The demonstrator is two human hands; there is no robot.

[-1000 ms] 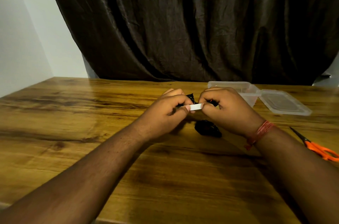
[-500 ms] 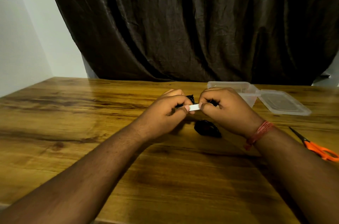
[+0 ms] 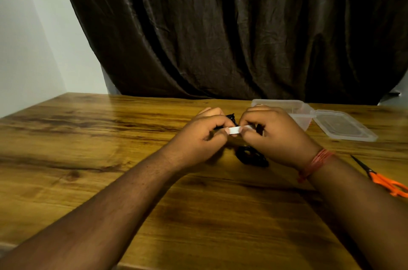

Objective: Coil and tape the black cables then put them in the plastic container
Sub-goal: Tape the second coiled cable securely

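Above the middle of the brown wooden table (image 3: 110, 137), the two hands are close together, almost touching. The left hand (image 3: 203, 135) and the right hand (image 3: 276, 135) each pinch one end of a short strip of white tape (image 3: 235, 130). The strip runs flat from left to right between the thumbs. Both hands also hold a small black cable bundle (image 3: 231, 117). Only a bit of it peeks out behind the tape, so how well it is coiled is hard to tell.

A second coiled black cable (image 3: 251, 156) lies on the table just below the right hand, nearer to that hand than to the left.

The clear plastic container (image 3: 293, 107) sits open behind the right hand, farther from the person. Its clear lid (image 3: 344, 126) lies beside it. So the right hand has the shorter way to the box. I think the tape must go around the bundle first. Orange-handled scissors (image 3: 384, 181) lie well off to the right.
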